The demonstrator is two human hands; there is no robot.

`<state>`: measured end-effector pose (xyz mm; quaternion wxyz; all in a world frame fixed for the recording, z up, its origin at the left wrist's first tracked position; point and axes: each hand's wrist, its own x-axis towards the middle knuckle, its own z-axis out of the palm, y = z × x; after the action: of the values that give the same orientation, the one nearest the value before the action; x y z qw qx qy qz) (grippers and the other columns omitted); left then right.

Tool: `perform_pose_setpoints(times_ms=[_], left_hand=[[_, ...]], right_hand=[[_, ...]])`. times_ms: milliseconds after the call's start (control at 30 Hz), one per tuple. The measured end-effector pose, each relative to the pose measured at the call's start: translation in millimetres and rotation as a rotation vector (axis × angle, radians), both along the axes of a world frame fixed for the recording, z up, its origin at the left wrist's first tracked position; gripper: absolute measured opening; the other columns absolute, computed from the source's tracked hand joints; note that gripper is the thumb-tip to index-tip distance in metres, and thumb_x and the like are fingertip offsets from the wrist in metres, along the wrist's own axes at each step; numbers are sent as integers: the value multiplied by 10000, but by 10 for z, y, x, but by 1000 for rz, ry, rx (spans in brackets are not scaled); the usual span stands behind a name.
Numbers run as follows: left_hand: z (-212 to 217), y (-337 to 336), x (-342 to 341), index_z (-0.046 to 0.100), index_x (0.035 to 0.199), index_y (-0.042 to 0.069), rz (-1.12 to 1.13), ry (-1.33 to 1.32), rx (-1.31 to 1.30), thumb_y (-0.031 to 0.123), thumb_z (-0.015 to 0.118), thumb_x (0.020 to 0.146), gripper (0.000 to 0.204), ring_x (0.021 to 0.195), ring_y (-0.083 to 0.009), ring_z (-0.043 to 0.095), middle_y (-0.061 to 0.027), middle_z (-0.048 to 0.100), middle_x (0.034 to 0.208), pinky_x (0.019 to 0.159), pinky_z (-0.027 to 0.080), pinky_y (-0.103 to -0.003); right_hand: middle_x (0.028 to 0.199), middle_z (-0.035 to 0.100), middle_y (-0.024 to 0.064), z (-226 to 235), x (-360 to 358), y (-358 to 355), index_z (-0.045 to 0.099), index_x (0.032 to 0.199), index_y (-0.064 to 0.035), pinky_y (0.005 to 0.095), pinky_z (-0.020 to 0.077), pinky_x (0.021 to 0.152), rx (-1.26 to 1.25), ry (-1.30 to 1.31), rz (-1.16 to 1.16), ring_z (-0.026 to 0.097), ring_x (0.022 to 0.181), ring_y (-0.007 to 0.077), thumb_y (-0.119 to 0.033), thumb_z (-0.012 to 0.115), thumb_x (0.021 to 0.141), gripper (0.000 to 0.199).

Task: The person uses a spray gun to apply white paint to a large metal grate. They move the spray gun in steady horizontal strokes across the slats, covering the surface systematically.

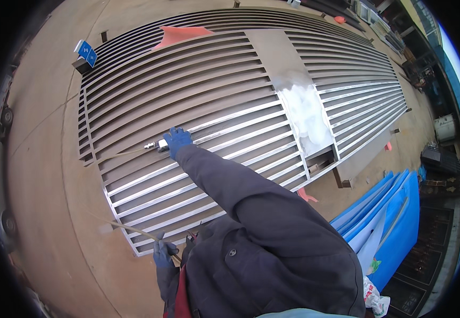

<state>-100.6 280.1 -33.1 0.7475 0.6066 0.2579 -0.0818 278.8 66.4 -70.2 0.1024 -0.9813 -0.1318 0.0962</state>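
Observation:
My right hand (pixel 177 141), in a blue glove, is closed around an air sander (pixel 161 143) with a metal hose fitting at its left end. The sander rests on the slats of a large metal grille panel (pixel 203 127); its underside is hidden by my hand. Lower down, near the panel's front left corner, my gloved left hand (pixel 163 252) grips a thin tan air hose (pixel 140 231). That hose runs off leftward over the ground, and another stretch of it reaches the fitting. Bright bare metal shows on the nearer slats, while those farther off look dull brown.
A wide plate (pixel 307 119), partly shiny, crosses the grille. Orange cloth (pixel 179 35) lies at its far side, by a blue-and-white box (pixel 86 53). Blue sheets (pixel 394 222) are stacked at right, with a white plastic bag (pixel 374 299) near me. Parked vehicles line the left.

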Motion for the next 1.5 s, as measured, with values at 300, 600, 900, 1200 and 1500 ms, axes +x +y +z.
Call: perform_pose_setpoints(times_ms=[300, 600, 900, 1200, 1500], left_hand=[[9, 15, -40, 546, 1438, 64, 12, 53, -13, 271, 488, 1112, 390, 614, -98, 597, -40, 655, 767, 568, 489, -229], [33, -48, -90, 562, 1435, 62, -22, 113, -34, 231, 485, 1111, 373, 597, -70, 544, -10, 626, 781, 562, 461, -213], [-31, 36, -59, 540, 1465, 69, 30, 80, -4, 226, 470, 1113, 393, 587, -117, 613, -54, 676, 778, 546, 509, -255], [43, 40, -223, 547, 1458, 58, 25, 94, 34, 222, 465, 1109, 395, 602, -103, 593, -51, 661, 787, 567, 505, -249], [20, 17, -253, 550, 1447, 37, 18, 94, 37, 207, 472, 1101, 394, 617, -95, 588, -48, 656, 786, 577, 500, -244]], right_hand=[[1386, 508, 129, -4, 122, -962, 526, 1398, -234, 537, 489, 985, 11, -83, -202, 533, 1269, 363, -410, 778, 831, 645], [1297, 551, 162, 142, 281, -1562, 592, 1315, -157, 535, 517, 970, -21, -105, -607, 578, 1221, 371, -406, 777, 858, 552], [1471, 484, 134, 14, -28, -264, 511, 1429, -235, 518, 494, 1014, -48, 12, -12, 532, 1313, 353, -339, 765, 860, 632], [1302, 557, 116, -32, 252, -1138, 588, 1317, -205, 532, 520, 933, -33, -172, -337, 576, 1190, 357, -425, 791, 823, 578], [1311, 536, 132, -28, 49, -706, 573, 1303, -152, 512, 525, 916, -13, -181, -427, 576, 1188, 350, -350, 782, 842, 544]])
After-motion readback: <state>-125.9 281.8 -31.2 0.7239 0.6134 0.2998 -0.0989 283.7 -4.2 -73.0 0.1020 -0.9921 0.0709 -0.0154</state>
